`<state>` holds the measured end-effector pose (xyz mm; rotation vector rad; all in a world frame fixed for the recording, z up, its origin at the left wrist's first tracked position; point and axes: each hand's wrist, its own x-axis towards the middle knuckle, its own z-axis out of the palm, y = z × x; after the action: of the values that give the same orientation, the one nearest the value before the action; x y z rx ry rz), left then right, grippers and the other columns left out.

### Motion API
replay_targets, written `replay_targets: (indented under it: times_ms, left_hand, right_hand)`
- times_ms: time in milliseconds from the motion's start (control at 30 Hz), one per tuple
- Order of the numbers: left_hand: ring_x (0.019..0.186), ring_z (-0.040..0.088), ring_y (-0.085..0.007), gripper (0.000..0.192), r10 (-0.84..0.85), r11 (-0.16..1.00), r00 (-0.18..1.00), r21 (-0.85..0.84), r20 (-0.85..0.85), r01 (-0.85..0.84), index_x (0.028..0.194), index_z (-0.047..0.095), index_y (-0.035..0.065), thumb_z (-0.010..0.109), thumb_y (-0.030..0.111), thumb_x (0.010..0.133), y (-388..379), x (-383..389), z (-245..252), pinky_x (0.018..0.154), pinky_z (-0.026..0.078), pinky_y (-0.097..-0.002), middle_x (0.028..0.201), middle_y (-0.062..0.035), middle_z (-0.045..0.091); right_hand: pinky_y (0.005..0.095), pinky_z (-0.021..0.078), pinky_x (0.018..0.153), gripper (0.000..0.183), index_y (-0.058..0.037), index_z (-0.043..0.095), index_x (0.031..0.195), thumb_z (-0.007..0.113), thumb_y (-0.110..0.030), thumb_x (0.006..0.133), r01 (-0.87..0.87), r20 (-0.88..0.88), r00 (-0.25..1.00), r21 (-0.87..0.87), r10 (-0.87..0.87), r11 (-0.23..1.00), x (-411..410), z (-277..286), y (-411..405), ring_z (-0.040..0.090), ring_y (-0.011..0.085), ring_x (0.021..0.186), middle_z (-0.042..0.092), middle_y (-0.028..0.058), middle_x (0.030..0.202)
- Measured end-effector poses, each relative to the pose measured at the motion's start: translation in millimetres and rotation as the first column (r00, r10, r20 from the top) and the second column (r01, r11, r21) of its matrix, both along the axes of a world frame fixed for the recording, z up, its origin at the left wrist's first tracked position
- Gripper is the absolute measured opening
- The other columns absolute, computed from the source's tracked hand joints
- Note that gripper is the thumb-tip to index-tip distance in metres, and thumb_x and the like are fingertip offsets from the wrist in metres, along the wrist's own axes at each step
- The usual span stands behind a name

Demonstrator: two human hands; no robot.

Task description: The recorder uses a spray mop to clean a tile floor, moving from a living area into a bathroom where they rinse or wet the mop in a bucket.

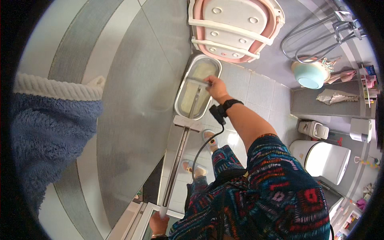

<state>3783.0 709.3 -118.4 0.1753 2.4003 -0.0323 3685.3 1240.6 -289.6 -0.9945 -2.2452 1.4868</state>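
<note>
In my left hand [159,223], at the bottom edge of the view, is the white grip end of a mop. Its metal pole [175,168] slants up to an oblong mop bucket [177,99] with a pale rim. A white sliding block [187,123] sits on the pole by the bucket's near end. Over the bucket's cloudy, yellowish contents, my right hand [216,88] has its fingers closed around one end of a blurred crossbar [194,81]. This bar lies at the pole's far end; whether it is the mop head or a bucket handle is unclear. A black band [232,103] circles my right wrist.
A folded pink-and-white baby bathtub [237,33] leans beyond the bucket. Grey tiled wall [135,99] runs close on the left, where a blue towel [60,126] hangs. At right are a toilet [319,159], a waste bin [312,129], basins [310,73] and shower hose [288,45]. My slippered feet [192,168] stand nearby.
</note>
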Motion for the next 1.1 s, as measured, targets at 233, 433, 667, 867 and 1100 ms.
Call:
replay_targets:
  times_ms: [233, 433, 667, 867, 1100]
  left_hand:
    - [0.058, 0.052, -0.0327, 0.023, 0.123, 0.991, 0.971, -0.082, 0.206, -0.108, 0.064, 0.055, 0.0010, 0.057, 0.023, 0.056, 17.4, 5.5, -6.4, 0.050, 0.042, -0.0389, 0.060, -0.0166, 0.053]
    - [0.062, 0.053, -0.0342, 0.026, 0.114, 0.993, 0.963, -0.057, 0.245, -0.104, 0.066, 0.054, 0.0006, 0.056, 0.025, 0.057, 26.4, 5.3, 1.2, 0.053, 0.042, -0.0393, 0.064, -0.0182, 0.054]
    - [0.067, 0.052, -0.0355, 0.026, -0.102, 0.995, 0.988, 0.026, 0.118, 0.100, 0.067, 0.052, -0.0021, 0.052, 0.023, 0.060, 49.0, -14.8, -20.1, 0.060, 0.041, -0.0409, 0.069, -0.0202, 0.053]
    - [0.059, 0.053, -0.0326, 0.028, -0.031, 0.977, 0.971, 0.214, 0.238, -0.021, 0.066, 0.051, -0.0025, 0.051, 0.025, 0.063, 68.3, -23.8, -69.3, 0.056, 0.042, -0.0391, 0.064, -0.0190, 0.053]
    - [0.039, 0.045, -0.0131, 0.013, 0.266, 0.902, 0.756, 0.123, 0.598, -0.414, 0.068, 0.046, 0.0008, 0.055, 0.011, 0.065, 151.4, -35.6, -46.8, 0.035, 0.037, -0.0257, 0.052, -0.0050, 0.048]
  right_hand:
    - [0.0337, 0.0369, 0.081, 0.041, -0.0163, 0.052, 0.099, 0.047, -0.001, 0.062, -0.426, 0.352, 0.889, 0.402, 0.293, 0.810, 38.1, -13.1, -63.1, 0.042, 0.0222, 0.100, 0.047, 0.0037, 0.107]
    - [0.0370, 0.0358, 0.082, 0.043, -0.0175, 0.046, 0.107, 0.046, -0.004, 0.066, -0.528, 0.560, 0.749, 0.183, 0.353, 0.829, 58.9, -17.7, -95.9, 0.038, 0.0193, 0.105, 0.038, -0.0002, 0.117]
    - [0.0372, 0.0416, 0.068, 0.029, -0.0011, 0.051, 0.090, 0.053, -0.004, 0.061, 0.131, 0.259, 0.955, 0.067, -0.144, 0.989, 60.6, -35.7, -134.7, 0.050, 0.0332, 0.079, 0.051, 0.0186, 0.090]
    - [0.0374, 0.0424, 0.053, 0.043, 0.0023, 0.047, 0.092, 0.051, -0.033, 0.069, -0.264, 0.148, 0.880, -0.638, 0.452, 0.723, 82.6, -68.9, -221.2, 0.053, 0.0312, 0.062, 0.054, 0.0174, 0.073]
    - [0.0345, 0.0416, 0.042, 0.034, 0.0044, 0.050, 0.079, 0.045, -0.029, 0.078, -0.001, 0.058, 0.987, -0.930, 0.148, 0.368, 99.1, -67.0, -299.0, 0.053, 0.0233, 0.052, 0.052, 0.0120, 0.063]
